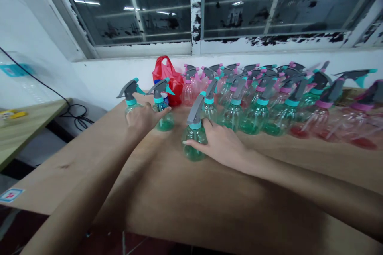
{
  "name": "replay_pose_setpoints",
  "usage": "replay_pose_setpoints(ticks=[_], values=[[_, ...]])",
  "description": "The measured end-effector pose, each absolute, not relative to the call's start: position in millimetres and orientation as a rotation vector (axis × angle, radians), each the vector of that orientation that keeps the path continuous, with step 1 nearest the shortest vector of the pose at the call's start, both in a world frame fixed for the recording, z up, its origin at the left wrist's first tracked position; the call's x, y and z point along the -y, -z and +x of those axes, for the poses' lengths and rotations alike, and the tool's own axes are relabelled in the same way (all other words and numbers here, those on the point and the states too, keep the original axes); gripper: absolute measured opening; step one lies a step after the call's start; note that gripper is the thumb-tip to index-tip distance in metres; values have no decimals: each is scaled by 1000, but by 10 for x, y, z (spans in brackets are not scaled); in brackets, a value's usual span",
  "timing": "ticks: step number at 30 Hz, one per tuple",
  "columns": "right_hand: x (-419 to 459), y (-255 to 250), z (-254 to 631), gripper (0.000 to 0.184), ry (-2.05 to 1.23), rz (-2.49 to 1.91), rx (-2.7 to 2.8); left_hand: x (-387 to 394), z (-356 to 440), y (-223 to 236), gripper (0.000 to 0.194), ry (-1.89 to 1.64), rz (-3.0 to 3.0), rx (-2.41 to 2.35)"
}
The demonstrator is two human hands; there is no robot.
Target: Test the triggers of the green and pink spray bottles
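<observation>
My right hand (224, 143) is wrapped round the body of a green spray bottle (195, 153) with a grey trigger head and turquoise collar. Its thumb lies across the front, and the other fingers are partly hidden on the right side. The bottle stands upright with some liquid inside. Farther left, my left hand (142, 119) has its thumb and index finger spread, beside two green spray bottles. The left bottle (130, 101) is partly covered by this hand; the second bottle (165, 123) stands just right of it, near the thumb.
Several spray bottles (259, 115) with green or pink bodies crowd the right and back of the wooden table (167, 203). A red plastic bag (176, 83) stands against the wall under the window. Black cable (78, 115) hangs between this table and a side table (36, 123).
</observation>
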State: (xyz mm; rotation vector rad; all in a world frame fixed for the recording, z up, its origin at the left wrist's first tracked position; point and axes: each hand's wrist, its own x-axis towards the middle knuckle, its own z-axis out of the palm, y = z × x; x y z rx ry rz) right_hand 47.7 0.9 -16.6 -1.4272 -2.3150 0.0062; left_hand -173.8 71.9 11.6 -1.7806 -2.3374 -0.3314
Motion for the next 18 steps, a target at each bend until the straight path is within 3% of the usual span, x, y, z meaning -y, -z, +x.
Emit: replay_pose_setpoints(ticks=[11,18], values=[[20,174,517,76,57,-1425,2319,-707,-1822,-73,79,322,-1845,2307],[0,223,543,76,68,-1368,2278,-388,-1850,-100,85,581,-1984,2307]])
